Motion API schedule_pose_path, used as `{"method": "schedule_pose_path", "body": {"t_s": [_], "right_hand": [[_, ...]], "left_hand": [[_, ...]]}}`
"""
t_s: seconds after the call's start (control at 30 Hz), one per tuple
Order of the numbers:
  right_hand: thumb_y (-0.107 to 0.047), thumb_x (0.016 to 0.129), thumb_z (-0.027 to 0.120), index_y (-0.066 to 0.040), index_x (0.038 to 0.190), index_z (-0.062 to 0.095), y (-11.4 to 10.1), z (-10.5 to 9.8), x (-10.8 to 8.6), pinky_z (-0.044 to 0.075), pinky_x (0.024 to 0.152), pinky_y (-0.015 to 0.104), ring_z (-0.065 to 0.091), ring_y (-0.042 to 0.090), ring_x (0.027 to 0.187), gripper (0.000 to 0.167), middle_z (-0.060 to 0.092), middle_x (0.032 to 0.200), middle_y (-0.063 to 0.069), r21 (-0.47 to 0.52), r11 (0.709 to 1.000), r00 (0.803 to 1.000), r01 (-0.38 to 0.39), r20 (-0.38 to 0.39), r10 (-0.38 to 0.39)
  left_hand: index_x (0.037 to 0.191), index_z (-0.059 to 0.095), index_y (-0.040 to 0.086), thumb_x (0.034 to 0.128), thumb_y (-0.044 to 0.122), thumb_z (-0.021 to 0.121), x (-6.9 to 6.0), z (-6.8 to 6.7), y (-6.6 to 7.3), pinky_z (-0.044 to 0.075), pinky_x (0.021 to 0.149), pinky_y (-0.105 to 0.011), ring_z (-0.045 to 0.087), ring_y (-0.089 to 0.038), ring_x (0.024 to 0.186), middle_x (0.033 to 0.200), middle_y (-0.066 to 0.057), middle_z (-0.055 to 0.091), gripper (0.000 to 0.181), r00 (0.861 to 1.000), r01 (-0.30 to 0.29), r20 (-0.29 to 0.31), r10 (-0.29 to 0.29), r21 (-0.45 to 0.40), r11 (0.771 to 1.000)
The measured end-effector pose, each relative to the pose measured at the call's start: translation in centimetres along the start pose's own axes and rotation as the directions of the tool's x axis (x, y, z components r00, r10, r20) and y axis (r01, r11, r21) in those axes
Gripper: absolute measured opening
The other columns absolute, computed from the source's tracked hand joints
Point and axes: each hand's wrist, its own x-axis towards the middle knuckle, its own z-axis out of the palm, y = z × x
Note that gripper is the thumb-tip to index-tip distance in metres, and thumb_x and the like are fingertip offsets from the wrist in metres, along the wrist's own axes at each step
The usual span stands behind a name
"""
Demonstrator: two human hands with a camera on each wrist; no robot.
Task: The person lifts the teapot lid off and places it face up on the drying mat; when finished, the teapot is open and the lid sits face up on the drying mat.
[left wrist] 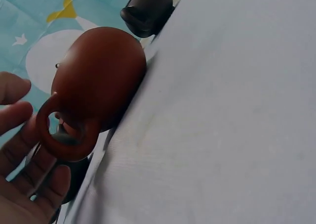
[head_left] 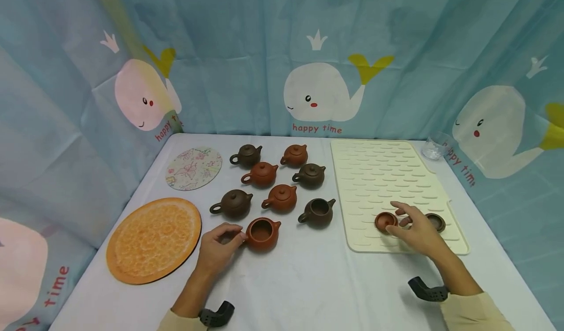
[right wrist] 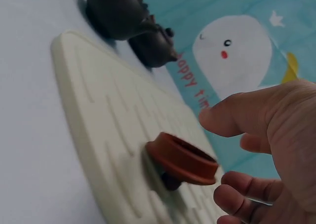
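A reddish-brown clay teapot point(head_left: 263, 245) without its lid stands on the white cloth. Beside its handle is my left hand point(head_left: 218, 248); in the left wrist view the fingers point(left wrist: 16, 116) spread loosely around the handle point(left wrist: 71, 151), not closed on it. Over on the cream mat, a reddish-brown teapot lid point(head_left: 386, 222) lies upside down, its knob underneath in the right wrist view. My right hand point(head_left: 416, 233) is next to this lid, thumb and fingers apart with nothing between them. A dark lid point(head_left: 436, 222), partly covered by that hand, lies to its right.
A lidless dark teapot point(head_left: 319, 214) stands left of the cream mat point(head_left: 374, 174). Several lidded teapots, such as a brown one point(head_left: 236, 204), stand behind. At left lie an orange round mat point(head_left: 154, 240) and a floral one point(head_left: 194, 168). A clear cup point(head_left: 436, 147) stands back right.
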Motion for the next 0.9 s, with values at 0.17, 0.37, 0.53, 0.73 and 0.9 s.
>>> {"method": "schedule_pose_path", "body": {"t_s": [0.17,0.37,0.53,0.73,0.9], "right_hand": [[-0.019,0.086,0.075,0.001,0.14,0.045,-1.1,-1.2,0.1,0.044,0.062,0.031,0.052,0.026,0.086,0.064,0.053,0.116,0.022,-0.029,0.999,0.999,0.015,-0.051,-0.016],[-0.013,0.085,0.075,-0.002,0.138,0.049,-2.7,-2.1,0.5,0.042,0.063,0.023,0.052,0.02,0.082,0.059,0.056,0.112,0.015,-0.006,0.995,0.988,0.1,-0.121,-0.1],[-0.012,0.088,0.072,-0.005,0.139,0.049,-4.2,-2.8,1.5,0.042,0.067,0.02,0.052,0.014,0.082,0.057,0.057,0.11,0.011,0.063,0.986,0.982,0.153,-0.119,-0.144],[-0.013,0.089,0.072,-0.008,0.14,0.05,-6.3,-3.5,3.1,0.042,0.067,0.022,0.053,0.016,0.084,0.056,0.057,0.109,0.008,0.141,0.972,0.98,0.188,-0.093,-0.176],[-0.012,0.089,0.071,-0.008,0.139,0.051,-7.6,-3.2,4.5,0.043,0.063,0.025,0.053,0.02,0.084,0.054,0.057,0.108,0.009,0.222,0.954,0.98,0.201,-0.051,-0.194]], "left_hand": [[0.091,0.07,-0.004,0.0794,-0.011,0.072,0.6,-0.5,1.3,0.05,0.072,-0.031,0.061,-0.018,0.075,0.082,-0.013,0.068,0.014,0.998,-0.002,-0.068,0.006,0.052,0.999],[0.093,0.07,-0.005,0.0803,-0.01,0.072,2.2,-0.4,2.7,0.05,0.072,-0.027,0.062,-0.017,0.076,0.087,-0.014,0.068,0.014,0.992,-0.081,-0.092,0.087,0.065,0.995],[0.096,0.069,-0.007,0.0803,-0.01,0.073,3.8,0.2,3.9,0.051,0.071,-0.027,0.064,-0.021,0.078,0.092,-0.017,0.068,0.017,0.989,-0.127,-0.063,0.131,0.06,0.99],[0.1,0.068,-0.007,0.0821,-0.01,0.07,5.6,1.0,4.7,0.052,0.074,-0.027,0.065,-0.03,0.084,0.096,-0.022,0.068,0.018,0.994,-0.105,-0.015,0.105,0.033,0.994],[0.104,0.069,-0.006,0.0817,-0.008,0.072,6.9,1.8,2.4,0.053,0.078,-0.04,0.065,-0.031,0.087,0.097,-0.019,0.069,0.022,0.996,-0.094,0.014,0.094,0.031,0.995]]}}
